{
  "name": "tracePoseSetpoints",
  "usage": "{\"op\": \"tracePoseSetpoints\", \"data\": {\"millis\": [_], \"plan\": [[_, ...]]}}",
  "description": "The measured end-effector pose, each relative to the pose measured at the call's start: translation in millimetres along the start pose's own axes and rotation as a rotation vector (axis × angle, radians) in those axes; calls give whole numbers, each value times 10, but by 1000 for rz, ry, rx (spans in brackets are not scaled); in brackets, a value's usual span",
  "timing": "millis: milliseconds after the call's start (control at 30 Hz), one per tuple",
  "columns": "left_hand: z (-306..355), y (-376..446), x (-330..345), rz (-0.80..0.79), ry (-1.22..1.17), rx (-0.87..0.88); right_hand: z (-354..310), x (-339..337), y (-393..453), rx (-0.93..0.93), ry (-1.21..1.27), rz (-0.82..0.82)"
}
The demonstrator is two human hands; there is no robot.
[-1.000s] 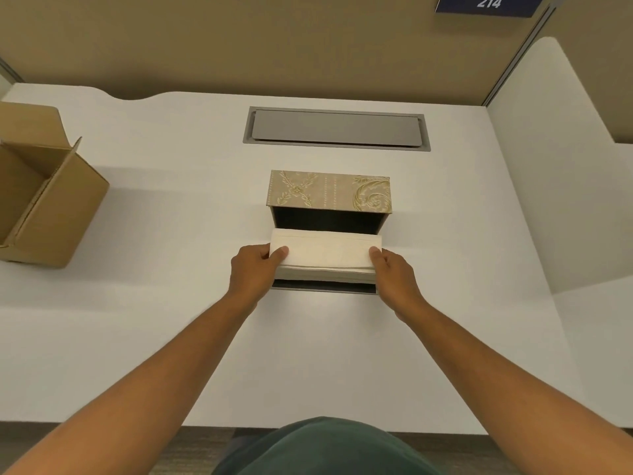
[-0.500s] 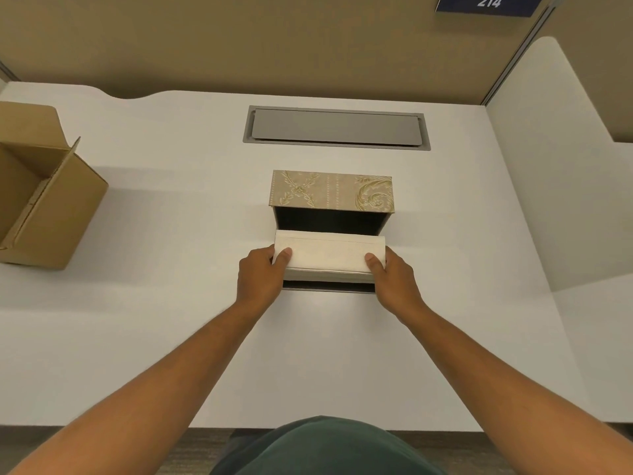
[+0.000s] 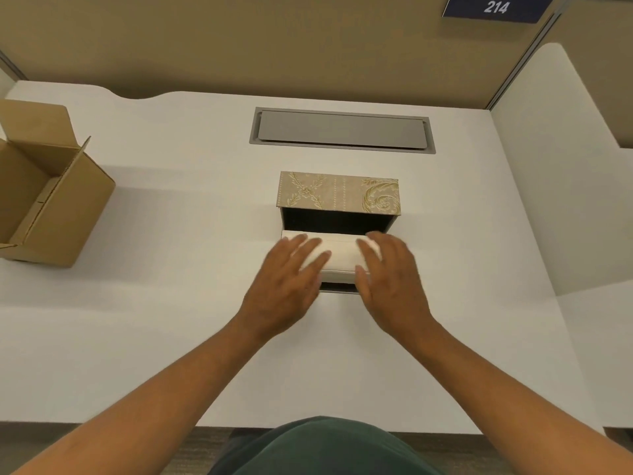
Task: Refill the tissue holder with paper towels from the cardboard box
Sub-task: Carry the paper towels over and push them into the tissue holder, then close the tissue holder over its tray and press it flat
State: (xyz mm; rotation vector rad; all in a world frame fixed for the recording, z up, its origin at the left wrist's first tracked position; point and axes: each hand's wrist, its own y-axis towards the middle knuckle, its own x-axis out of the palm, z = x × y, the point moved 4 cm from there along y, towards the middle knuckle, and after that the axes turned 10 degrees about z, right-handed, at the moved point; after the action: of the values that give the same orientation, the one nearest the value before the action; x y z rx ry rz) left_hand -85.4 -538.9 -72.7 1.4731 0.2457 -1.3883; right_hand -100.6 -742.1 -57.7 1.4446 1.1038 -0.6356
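The tissue holder [image 3: 339,196], beige with a gold floral pattern, lies on its side at the middle of the white desk with its dark open inside facing me. A cream stack of paper towels [image 3: 342,256] sits in the opening, part of it sticking out toward me. My left hand [image 3: 286,286] lies flat on the stack's left end with fingers spread. My right hand [image 3: 390,281] lies flat on the right end, fingers spread too. Neither hand grips the stack. The cardboard box [image 3: 44,197] stands open at the desk's left edge, and its visible inside looks empty.
A grey cable hatch [image 3: 342,130] is set into the desk [image 3: 171,320] behind the holder. A tan partition wall runs along the back, with a sign reading 214 [image 3: 496,7]. A white divider [image 3: 555,166] closes the right side.
Both hands have let go of the stack's ends and now lie flat on top of it with fingers spread. The stack sits a little deeper in the holder.
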Motion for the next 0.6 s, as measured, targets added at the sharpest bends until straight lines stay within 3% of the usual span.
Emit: {"op": "tracePoseSetpoints", "data": {"millis": [67,200,500,600], "plan": [[51,-40,106,-134,23,32,-90,95,-103,-116,-41,-96],[31,-77,188,-279,32,-26,-101,224,-191,-92,-26,-253],[55,-122,256,-354,102,-10,-125,214,-261,-89,-32,-248],[104,-102,232,-352,109,-19,-150,119,-164,-99,8,-155]]}}
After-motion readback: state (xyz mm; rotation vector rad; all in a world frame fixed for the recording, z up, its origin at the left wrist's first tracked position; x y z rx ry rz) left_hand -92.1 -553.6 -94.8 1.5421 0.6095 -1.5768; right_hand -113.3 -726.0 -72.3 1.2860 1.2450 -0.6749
